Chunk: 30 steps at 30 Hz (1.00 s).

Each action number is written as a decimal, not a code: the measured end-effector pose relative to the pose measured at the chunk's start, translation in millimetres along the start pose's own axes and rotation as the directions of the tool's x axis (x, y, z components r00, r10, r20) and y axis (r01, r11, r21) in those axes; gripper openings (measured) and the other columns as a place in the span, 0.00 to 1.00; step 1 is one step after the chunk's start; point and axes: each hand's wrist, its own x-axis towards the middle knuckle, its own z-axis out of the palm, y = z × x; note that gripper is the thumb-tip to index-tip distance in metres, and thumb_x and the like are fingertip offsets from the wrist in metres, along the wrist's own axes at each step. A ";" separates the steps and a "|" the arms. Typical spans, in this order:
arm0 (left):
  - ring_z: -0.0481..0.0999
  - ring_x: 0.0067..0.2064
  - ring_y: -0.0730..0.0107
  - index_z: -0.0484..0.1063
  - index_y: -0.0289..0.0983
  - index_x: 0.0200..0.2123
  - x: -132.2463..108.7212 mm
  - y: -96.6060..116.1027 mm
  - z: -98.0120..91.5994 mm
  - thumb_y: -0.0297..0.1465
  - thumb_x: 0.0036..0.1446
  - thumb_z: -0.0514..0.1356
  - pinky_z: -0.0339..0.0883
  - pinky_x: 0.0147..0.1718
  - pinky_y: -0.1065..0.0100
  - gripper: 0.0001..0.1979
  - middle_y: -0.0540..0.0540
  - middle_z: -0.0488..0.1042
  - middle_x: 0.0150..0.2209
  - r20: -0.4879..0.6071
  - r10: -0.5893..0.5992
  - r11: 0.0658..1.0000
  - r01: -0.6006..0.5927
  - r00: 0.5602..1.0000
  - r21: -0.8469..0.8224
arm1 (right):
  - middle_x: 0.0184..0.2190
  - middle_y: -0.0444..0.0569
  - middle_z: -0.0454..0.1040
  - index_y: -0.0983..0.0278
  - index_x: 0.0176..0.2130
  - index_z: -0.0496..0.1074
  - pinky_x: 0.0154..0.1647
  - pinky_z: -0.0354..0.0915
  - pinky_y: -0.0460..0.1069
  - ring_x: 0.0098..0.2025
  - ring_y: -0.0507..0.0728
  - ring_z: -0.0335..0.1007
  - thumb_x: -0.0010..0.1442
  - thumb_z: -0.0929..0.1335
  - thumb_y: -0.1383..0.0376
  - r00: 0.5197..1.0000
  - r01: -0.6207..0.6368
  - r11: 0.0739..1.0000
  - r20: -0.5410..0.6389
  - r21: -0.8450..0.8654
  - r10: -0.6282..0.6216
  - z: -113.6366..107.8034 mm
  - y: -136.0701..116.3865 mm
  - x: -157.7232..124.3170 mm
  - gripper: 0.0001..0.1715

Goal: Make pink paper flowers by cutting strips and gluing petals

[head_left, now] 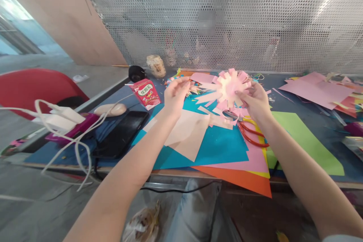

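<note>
My right hand (256, 98) grips the edge of a pink and cream paper flower (230, 86) with fringed petals, thumb in front, above the table. To its left, my left hand (176, 92) is raised with thumb and fingertips pinched together. Whatever sits in that pinch is too small to make out. Pale cut paper strips (205, 98) spread left from the flower. Beneath it lie scissors (252, 136) with red handles, partly covered by paper scraps. A cream paper sheet (188, 132) rests on a blue sheet (221, 147) between my forearms.
Green paper (303, 136) lies right; orange paper (241, 181) overhangs the front edge. At left are a red drink carton (146, 93), a black phone (121, 134) and white cables (82, 140). A jar (155, 66) stands before the perforated metal panel (241, 19). Pink paper (314, 90) is piled far right.
</note>
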 end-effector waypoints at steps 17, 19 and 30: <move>0.79 0.37 0.65 0.74 0.37 0.38 -19.4 -3.5 9.5 0.35 0.35 0.71 0.73 0.43 0.62 0.24 0.48 0.79 0.32 0.377 -0.249 0.955 0.292 0.892 -0.059 | 0.30 0.42 0.72 0.60 0.36 0.63 0.33 0.68 0.50 0.31 0.51 0.70 0.41 0.75 0.58 0.978 0.153 0.965 0.172 -0.214 -0.117 8.2 0.9 -12.7 0.24; 0.79 0.37 0.65 0.73 0.36 0.38 -20.4 -2.5 10.1 0.34 0.34 0.71 0.73 0.42 0.62 0.24 0.48 0.79 0.32 0.356 -0.255 0.956 0.289 0.899 -0.045 | 0.31 0.42 0.72 0.60 0.36 0.62 0.34 0.68 0.50 0.31 0.52 0.70 0.42 0.74 0.57 0.974 0.161 0.961 0.192 -0.224 -0.118 9.1 0.1 -14.3 0.24; 0.76 0.44 0.62 0.70 0.37 0.44 -17.1 -7.2 8.0 0.38 0.39 0.68 0.70 0.44 0.61 0.27 0.43 0.77 0.41 0.333 -0.235 0.971 0.233 0.913 0.046 | 0.28 0.41 0.71 0.58 0.38 0.62 0.29 0.68 0.50 0.28 0.52 0.69 0.39 0.75 0.57 0.986 0.089 0.979 0.158 -0.184 -0.060 8.9 2.4 -14.3 0.29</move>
